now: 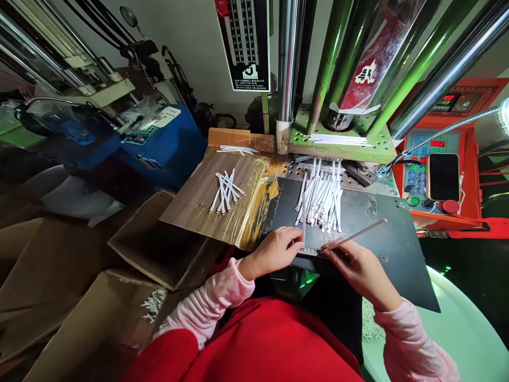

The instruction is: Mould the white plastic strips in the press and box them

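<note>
My left hand (274, 252) pinches the lower end of a narrow white strip (304, 217) at the near edge of a black plate (382, 249). My right hand (358, 268) grips a thin grey rod (353, 236) with a red tip, its far end pointing up and to the right. The rod's near end meets the small white pieces between my hands, partly hidden by my fingers. Just beyond my hands lies a loose heap of white strips (320, 199), their ends fanning toward a perforated steel plate (318, 172).
Left of the plate, a taped wood-grain board (242, 196) carries a bundle of white strips (225, 191). Open cardboard boxes (159, 239) fill the lower left. A green-and-chrome press (342, 143) stands ahead, with an orange control panel (433, 164) and a phone (443, 176) at right.
</note>
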A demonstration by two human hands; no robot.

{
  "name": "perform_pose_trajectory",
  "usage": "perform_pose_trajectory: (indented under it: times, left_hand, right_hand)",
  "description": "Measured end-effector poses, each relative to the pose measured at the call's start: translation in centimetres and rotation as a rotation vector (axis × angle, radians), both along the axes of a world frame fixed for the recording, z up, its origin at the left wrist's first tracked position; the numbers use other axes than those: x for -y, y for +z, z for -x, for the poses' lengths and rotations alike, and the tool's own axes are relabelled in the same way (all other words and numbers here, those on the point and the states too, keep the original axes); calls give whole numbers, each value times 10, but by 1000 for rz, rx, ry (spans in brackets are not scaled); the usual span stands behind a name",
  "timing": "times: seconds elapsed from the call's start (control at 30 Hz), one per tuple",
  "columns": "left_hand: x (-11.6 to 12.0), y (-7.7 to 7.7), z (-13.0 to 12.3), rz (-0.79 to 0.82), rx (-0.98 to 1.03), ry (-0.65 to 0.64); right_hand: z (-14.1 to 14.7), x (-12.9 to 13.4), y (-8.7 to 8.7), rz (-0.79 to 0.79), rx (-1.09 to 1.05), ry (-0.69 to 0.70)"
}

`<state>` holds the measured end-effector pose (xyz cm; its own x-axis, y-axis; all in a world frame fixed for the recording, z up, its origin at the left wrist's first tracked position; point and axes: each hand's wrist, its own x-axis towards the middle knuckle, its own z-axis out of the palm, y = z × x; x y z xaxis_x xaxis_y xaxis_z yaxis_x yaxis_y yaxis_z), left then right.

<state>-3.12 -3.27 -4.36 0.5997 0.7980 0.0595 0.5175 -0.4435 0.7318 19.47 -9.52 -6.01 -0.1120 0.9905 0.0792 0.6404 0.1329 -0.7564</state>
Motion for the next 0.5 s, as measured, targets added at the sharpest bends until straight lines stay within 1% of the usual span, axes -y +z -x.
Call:
perform_pose_trajectory:
  times: [0.1, 0.2, 0.33, 0.5]
  left_hand:
    - [-1, 1, -1, -12, -5, -25]
    - [-3, 5, -1, -16, -31, -58]
    - [-5, 10, -1, -17, -98, -91]
    - [-5, 11, -1, -23, -97, -109]
  right_hand:
    - [1, -4, 3, 16, 29, 58]
    - [0, -9, 8, 73, -15, 90]
    - [-3, -13, 12, 161, -88, 53]
    - [-7, -13, 13, 252, -202, 17]
